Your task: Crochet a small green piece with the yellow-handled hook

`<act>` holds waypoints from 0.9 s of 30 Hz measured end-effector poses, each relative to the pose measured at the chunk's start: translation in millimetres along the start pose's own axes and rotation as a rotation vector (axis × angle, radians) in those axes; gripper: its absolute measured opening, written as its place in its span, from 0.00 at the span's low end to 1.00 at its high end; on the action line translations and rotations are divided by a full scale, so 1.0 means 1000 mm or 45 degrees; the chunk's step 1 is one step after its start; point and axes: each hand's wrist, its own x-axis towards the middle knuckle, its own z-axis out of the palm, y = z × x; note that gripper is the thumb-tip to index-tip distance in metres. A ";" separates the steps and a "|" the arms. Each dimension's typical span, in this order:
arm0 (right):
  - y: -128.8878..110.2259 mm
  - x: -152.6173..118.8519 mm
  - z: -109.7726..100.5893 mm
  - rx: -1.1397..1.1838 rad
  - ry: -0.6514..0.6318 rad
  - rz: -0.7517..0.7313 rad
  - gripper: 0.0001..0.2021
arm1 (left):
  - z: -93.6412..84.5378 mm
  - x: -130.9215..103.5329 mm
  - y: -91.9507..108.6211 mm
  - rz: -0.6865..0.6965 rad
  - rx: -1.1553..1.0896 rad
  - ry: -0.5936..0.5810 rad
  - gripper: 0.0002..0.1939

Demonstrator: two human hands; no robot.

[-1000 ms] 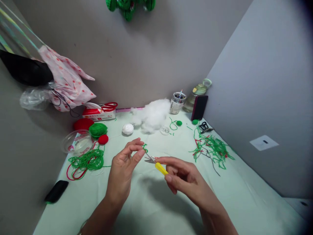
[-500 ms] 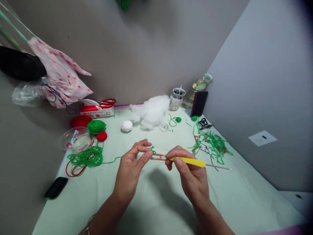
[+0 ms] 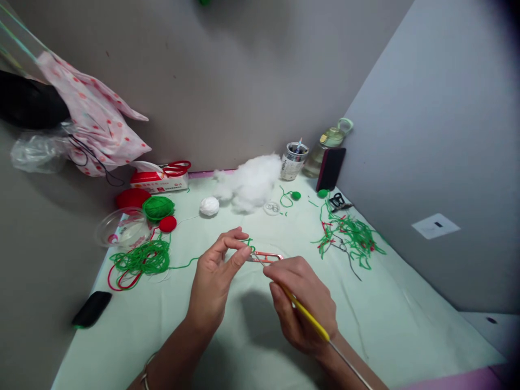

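Note:
Near the middle of the table, my left hand (image 3: 214,271) pinches a small piece of green yarn (image 3: 250,245) between thumb and index finger. Strung from that piece, a green strand (image 3: 184,267) runs left to a loose green coil. My right hand (image 3: 303,300) is closed round a crochet hook with a yellow handle (image 3: 309,316); its thin metal tip reaches the left fingertips. Just beyond the right fingers lies a copper-coloured tool (image 3: 270,256), probably small thread snips, its left end by my left thumb. Whether it is held or resting I cannot tell.
Green yarn coils (image 3: 142,258), a clear lid (image 3: 109,230) and a black case (image 3: 92,310) are at left. White stuffing (image 3: 252,181), a can of pens (image 3: 293,161) and a phone (image 3: 331,169) stand behind. Yarn scraps (image 3: 353,237) lie at right.
The hook has swung from pointing right to slanting toward my left fingertips, its handle now low in my right hand. My right fingers have moved off the copper-coloured tool. The view has shifted slightly.

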 end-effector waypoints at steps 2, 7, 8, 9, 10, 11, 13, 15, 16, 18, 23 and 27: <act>0.000 -0.001 0.003 -0.081 0.000 -0.024 0.17 | 0.000 0.001 -0.001 0.005 0.000 -0.004 0.10; 0.003 -0.004 0.008 -0.193 0.044 -0.075 0.16 | 0.001 0.000 -0.002 0.010 0.007 -0.022 0.09; 0.004 -0.004 0.008 -0.219 0.044 -0.080 0.16 | 0.002 -0.001 -0.002 0.001 0.001 -0.028 0.09; 0.005 -0.005 0.008 -0.255 0.040 -0.081 0.16 | 0.003 -0.001 -0.001 -0.017 -0.009 -0.038 0.09; 0.006 -0.006 0.008 -0.294 0.032 -0.090 0.17 | 0.003 -0.002 -0.001 -0.043 -0.026 -0.051 0.10; 0.007 -0.007 0.008 -0.330 0.024 -0.104 0.18 | 0.004 -0.002 0.000 -0.076 -0.047 -0.065 0.09; 0.008 -0.009 0.007 -0.361 0.017 -0.138 0.18 | 0.004 -0.003 0.001 -0.139 -0.086 -0.094 0.09; 0.008 -0.009 0.007 -0.313 0.043 -0.147 0.18 | 0.002 -0.003 0.002 -0.165 -0.084 -0.131 0.09; 0.007 -0.008 0.006 -0.255 0.055 -0.110 0.17 | 0.001 -0.003 0.003 -0.164 -0.063 -0.157 0.09; 0.006 -0.005 0.004 -0.078 0.068 0.065 0.16 | -0.002 -0.002 0.005 -0.148 0.007 -0.221 0.09; 0.010 0.001 -0.001 0.538 0.187 0.675 0.12 | -0.006 0.001 0.007 -0.114 0.158 -0.329 0.09; 0.019 0.002 -0.001 0.824 0.278 0.893 0.13 | -0.005 0.001 0.007 -0.098 0.210 -0.339 0.09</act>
